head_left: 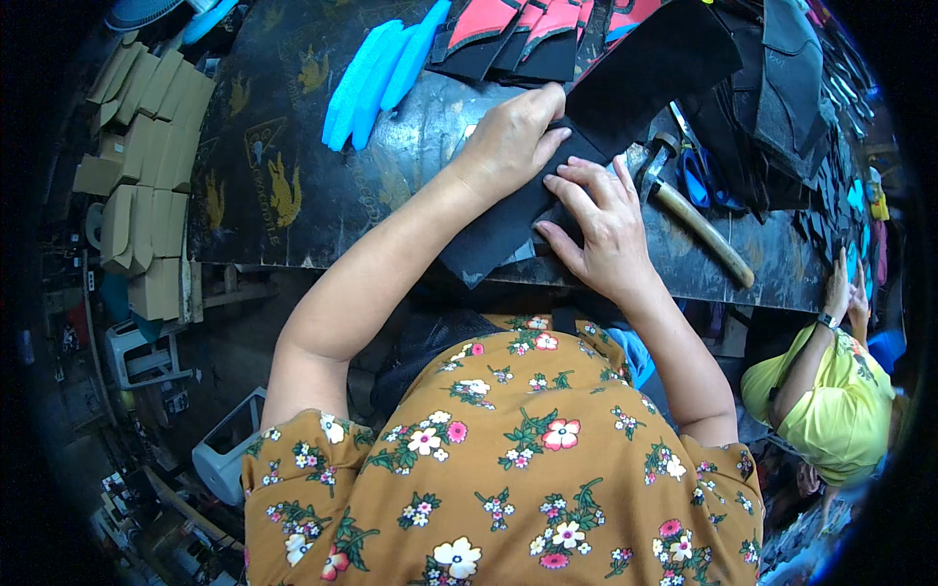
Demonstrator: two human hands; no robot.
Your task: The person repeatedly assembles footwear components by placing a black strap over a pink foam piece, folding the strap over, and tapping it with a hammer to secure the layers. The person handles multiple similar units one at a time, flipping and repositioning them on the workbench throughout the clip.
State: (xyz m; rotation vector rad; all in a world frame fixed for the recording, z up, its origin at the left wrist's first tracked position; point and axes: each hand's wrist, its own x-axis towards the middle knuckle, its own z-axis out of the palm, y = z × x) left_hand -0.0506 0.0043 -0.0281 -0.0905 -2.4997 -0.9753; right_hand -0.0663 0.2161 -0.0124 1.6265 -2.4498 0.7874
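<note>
A black sheet piece point(655, 73), fabric-like, stands raised beyond my hands, and more black material point(493, 234) lies under them on the dark table point(322, 220). My left hand point(518, 137) is closed, its thumb and bent fingers gripping the folded edge of the black piece. Just right of it, my right hand point(601, 220) rests on the same material with fingers spread and slightly curved. A hammer point(702, 232) with a wooden handle lies to the right of that hand. Beside its head are scissors point(696, 176) with blue handles.
Bright blue strips point(381, 83) and pink-and-black cut pieces point(489, 39) lie at the table's far side. Dark pieces point(787, 98) are heaped at the right. Cardboard boxes point(151, 195) stand at left, above a pale stool point(147, 352). A person in yellow point(831, 400) works at the right.
</note>
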